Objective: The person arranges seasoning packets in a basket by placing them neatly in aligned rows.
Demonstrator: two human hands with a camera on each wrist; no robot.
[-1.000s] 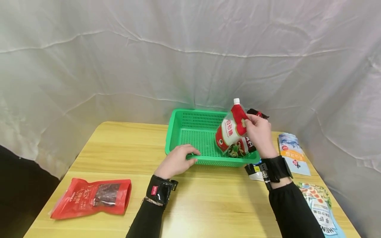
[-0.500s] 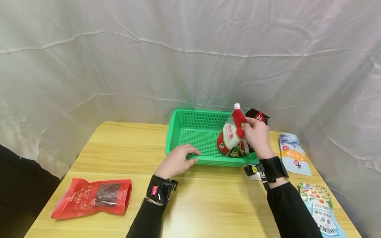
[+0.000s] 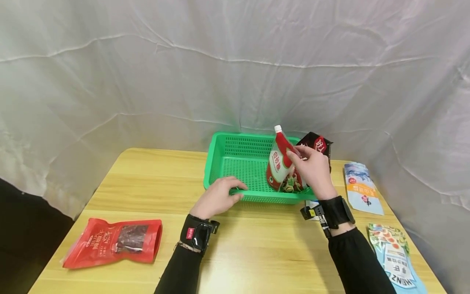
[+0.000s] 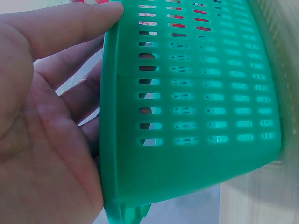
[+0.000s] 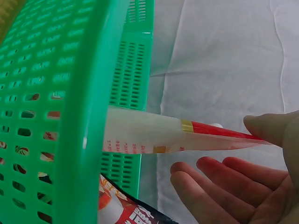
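A green slotted basket stands at the back middle of the wooden table. My left hand grips its front rim, thumb over the edge and fingers against the outer wall. My right hand pinches the red top of a red-and-white spout pouch, which stands nearly upright in the basket's right part. In the right wrist view the thumb lies on the pouch while the other fingers spread below it. A dark packet leans at the basket's right end, and a picture-printed packet lies under the pouch.
A red snack bag lies flat at the table's front left. A blue-and-orange packet and a blue-green packet lie along the right edge. A small white item shows beside my right wrist. White cloth hangs behind.
My right hand has carried the spout pouch left and down into the basket, tipping it more upright. The left hand has stayed on the rim.
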